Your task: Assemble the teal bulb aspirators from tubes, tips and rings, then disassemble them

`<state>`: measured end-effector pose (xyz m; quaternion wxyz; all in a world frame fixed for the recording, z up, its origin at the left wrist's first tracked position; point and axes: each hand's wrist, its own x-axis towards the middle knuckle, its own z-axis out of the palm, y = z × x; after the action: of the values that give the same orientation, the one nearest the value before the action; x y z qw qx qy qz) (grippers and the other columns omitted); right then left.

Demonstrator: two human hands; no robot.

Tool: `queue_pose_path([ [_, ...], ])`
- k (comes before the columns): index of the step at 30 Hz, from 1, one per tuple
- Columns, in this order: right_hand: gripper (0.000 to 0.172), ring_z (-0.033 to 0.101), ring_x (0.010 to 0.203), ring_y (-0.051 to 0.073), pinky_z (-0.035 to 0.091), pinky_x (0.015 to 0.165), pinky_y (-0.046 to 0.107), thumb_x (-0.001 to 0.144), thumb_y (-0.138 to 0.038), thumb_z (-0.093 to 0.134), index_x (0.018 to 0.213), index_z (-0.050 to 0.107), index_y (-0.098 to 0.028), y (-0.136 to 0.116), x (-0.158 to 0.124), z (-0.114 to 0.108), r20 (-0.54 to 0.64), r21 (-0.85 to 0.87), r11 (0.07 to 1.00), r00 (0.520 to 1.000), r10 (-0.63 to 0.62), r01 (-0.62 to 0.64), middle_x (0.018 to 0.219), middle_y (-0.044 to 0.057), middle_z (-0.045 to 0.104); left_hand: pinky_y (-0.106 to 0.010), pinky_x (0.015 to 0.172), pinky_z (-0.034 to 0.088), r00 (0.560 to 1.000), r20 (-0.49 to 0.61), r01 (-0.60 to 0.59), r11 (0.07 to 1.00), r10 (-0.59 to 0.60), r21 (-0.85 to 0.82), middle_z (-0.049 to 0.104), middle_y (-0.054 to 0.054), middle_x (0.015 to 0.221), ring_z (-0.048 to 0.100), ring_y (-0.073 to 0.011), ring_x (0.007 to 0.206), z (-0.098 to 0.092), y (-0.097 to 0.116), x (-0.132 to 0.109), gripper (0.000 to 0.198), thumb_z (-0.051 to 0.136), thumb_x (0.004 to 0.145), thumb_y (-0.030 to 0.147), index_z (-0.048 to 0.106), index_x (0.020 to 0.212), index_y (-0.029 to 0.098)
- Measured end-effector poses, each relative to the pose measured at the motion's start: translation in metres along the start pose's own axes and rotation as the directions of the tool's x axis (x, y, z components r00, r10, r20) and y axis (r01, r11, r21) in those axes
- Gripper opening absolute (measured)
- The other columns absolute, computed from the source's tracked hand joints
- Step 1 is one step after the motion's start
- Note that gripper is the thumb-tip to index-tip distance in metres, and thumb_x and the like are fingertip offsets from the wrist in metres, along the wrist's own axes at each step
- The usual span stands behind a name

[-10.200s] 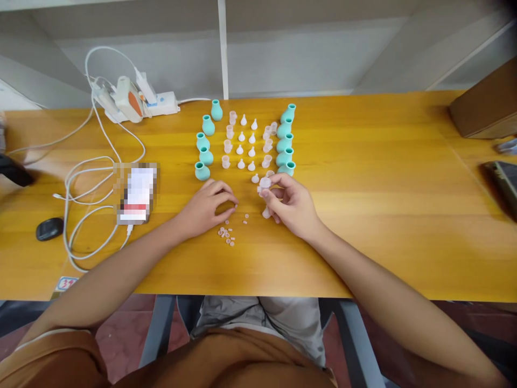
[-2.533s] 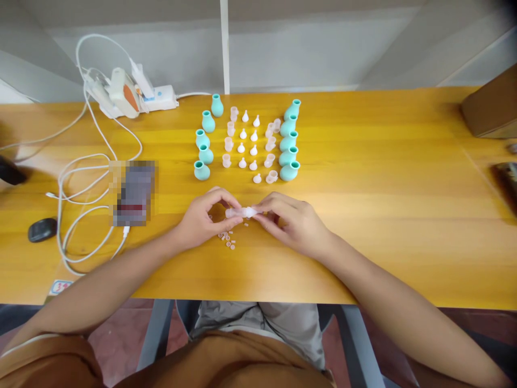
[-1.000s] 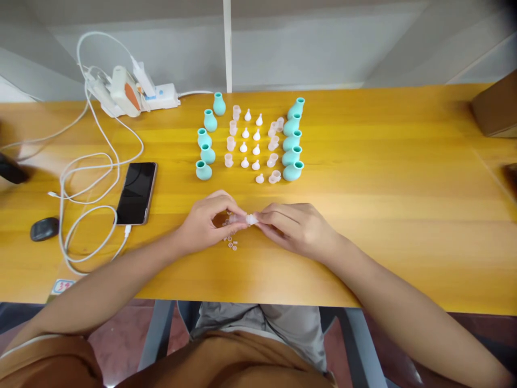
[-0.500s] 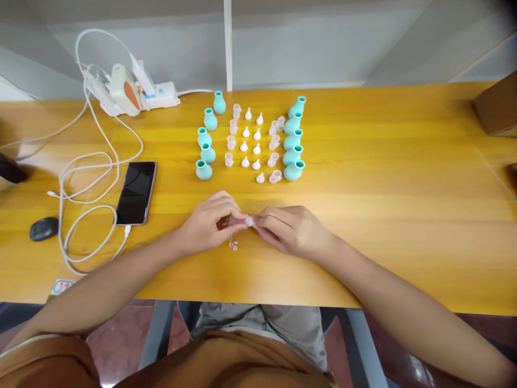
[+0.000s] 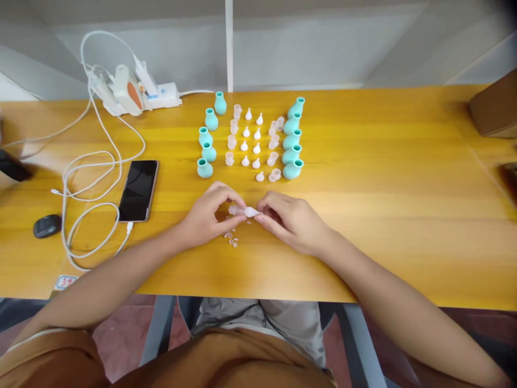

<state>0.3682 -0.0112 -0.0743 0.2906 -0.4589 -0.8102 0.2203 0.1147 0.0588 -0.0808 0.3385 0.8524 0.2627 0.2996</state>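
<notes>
My left hand (image 5: 214,215) is closed, with thumb and fingertips pinching a translucent pinkish cup-shaped piece (image 5: 233,210) that lies sideways. At its right end sits a small white teardrop-shaped piece (image 5: 250,212), its narrow tip pointing right. My right hand (image 5: 293,221) pinches that tip between thumb and forefinger; the two pieces touch, though how they join is hidden by my fingers. Tiny clear rings (image 5: 231,235) lie scattered on the table just below my left fingers, several of them. Beyond both hands stand rows of white teardrop-shaped pieces (image 5: 257,148) and translucent cup-shaped pieces (image 5: 231,142).
Teal bulbs (image 5: 292,155) with open necks line the right of the rows, more teal bulbs (image 5: 205,168) the left. A phone (image 5: 139,189) on a white cable (image 5: 64,215), a black mouse (image 5: 47,226) and a power strip (image 5: 166,95) are at left. A brown box (image 5: 495,108) stands far right.
Both hands have moved slightly up the table. My right fingers have slid back toward the tip, so more of the white teardrop-shaped piece and the cup-shaped piece shows.
</notes>
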Motion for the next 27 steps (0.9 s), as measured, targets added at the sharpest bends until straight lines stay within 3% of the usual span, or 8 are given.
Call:
queue_pose_path([
  [4,0.043,0.055,0.067,0.013,0.039,0.066,0.027,0.118,-0.04,0.047,0.081,0.056,-0.02,0.002,0.005,0.008,-0.032,0.088,0.995,0.999,-0.039,0.042,0.074,-0.001,0.057,-0.038,0.096,0.053,1.0,0.025,-0.006,0.999,0.007,-0.039,0.076,-0.004,0.107,0.066,-0.0232,0.107,-0.003,-0.001,-0.002,0.019,0.078,0.101,0.039,0.071,0.112,0.025],
  [6,0.046,0.049,0.062,0.011,0.036,0.064,0.027,0.118,-0.039,0.048,0.076,0.048,-0.021,0.003,0.006,0.007,-0.12,0.107,0.993,0.992,-0.033,0.046,0.069,-0.003,0.049,-0.041,0.1,0.052,1.0,0.021,0.001,0.998,0.0,-0.06,0.076,-0.006,0.114,0.065,-0.0241,0.111,-0.008,-0.004,0.0,0.019,0.06,0.111,0.04,0.07,0.119,0.025],
  [8,0.049,0.043,0.059,0.011,0.032,0.061,0.028,0.118,-0.039,0.049,0.072,0.042,-0.021,0.004,0.004,0.001,-0.231,0.103,0.994,0.973,-0.005,0.03,0.066,-0.004,0.043,-0.043,0.1,0.05,1.0,0.007,0.023,1.0,-0.023,-0.013,0.075,-0.007,0.113,0.064,-0.0242,0.108,-0.015,-0.008,0.004,0.025,0.045,0.114,0.03,0.069,0.118,0.024],
  [12,0.052,0.039,0.057,0.012,0.03,0.059,0.031,0.118,-0.041,0.048,0.07,0.041,-0.021,0.006,-0.001,-0.013,-0.355,0.087,0.996,0.933,0.05,-0.02,0.063,-0.003,0.041,-0.041,0.089,0.049,0.989,0.134,0.029,0.973,-0.061,0.229,0.07,-0.004,0.094,0.059,-0.0247,0.095,-0.024,-0.017,0.012,0.009,0.059,0.098,0.019,0.067,0.101,0.021],
  [15,0.055,0.036,0.056,0.012,0.029,0.058,0.032,0.118,-0.043,0.047,0.068,0.039,-0.021,0.008,-0.003,-0.017,-0.379,0.09,0.995,0.921,0.084,-0.054,0.061,-0.002,0.041,-0.039,0.086,0.049,0.967,0.25,-0.022,0.961,-0.049,0.276,0.068,-0.004,0.093,0.06,-0.0245,0.094,-0.024,-0.021,0.014,0.004,0.066,0.095,0.023,0.069,0.098,0.021],
  [18,0.055,0.036,0.055,0.012,0.029,0.057,0.032,0.118,-0.045,0.046,0.068,0.038,-0.021,0.009,-0.001,-0.015,-0.377,0.107,0.993,0.922,0.088,-0.051,0.061,-0.002,0.04,-0.037,0.084,0.048,0.961,0.276,-0.058,0.955,-0.025,0.29,0.068,-0.004,0.093,0.061,-0.0234,0.093,-0.023,-0.023,0.013,0.005,0.07,0.096,0.026,0.069,0.096,0.021],
  [22,0.054,0.036,0.056,0.011,0.029,0.058,0.031,0.118,-0.046,0.046,0.069,0.038,-0.022,0.011,0.002,-0.01,-0.36,0.111,0.993,0.93,0.066,-0.028,0.062,-0.003,0.038,-0.036,0.084,0.051,0.969,0.248,-0.062,0.961,-0.007,0.269,0.07,-0.003,0.094,0.063,-0.0217,0.092,-0.022,-0.025,0.012,0.005,0.07,0.097,0.024,0.068,0.093,0.021],
  [27,0.053,0.039,0.057,0.011,0.031,0.06,0.03,0.118,-0.044,0.047,0.071,0.041,-0.021,0.012,0.002,-0.007,-0.333,0.15,0.988,0.94,0.074,-0.025,0.063,-0.003,0.042,-0.03,0.076,0.053,0.999,0.036,0.028,0.984,-0.034,0.174,0.071,-0.001,0.091,0.064,-0.0155,0.079,-0.015,-0.019,0.008,0.007,0.071,0.1,0.025,0.069,0.095,0.021],
])
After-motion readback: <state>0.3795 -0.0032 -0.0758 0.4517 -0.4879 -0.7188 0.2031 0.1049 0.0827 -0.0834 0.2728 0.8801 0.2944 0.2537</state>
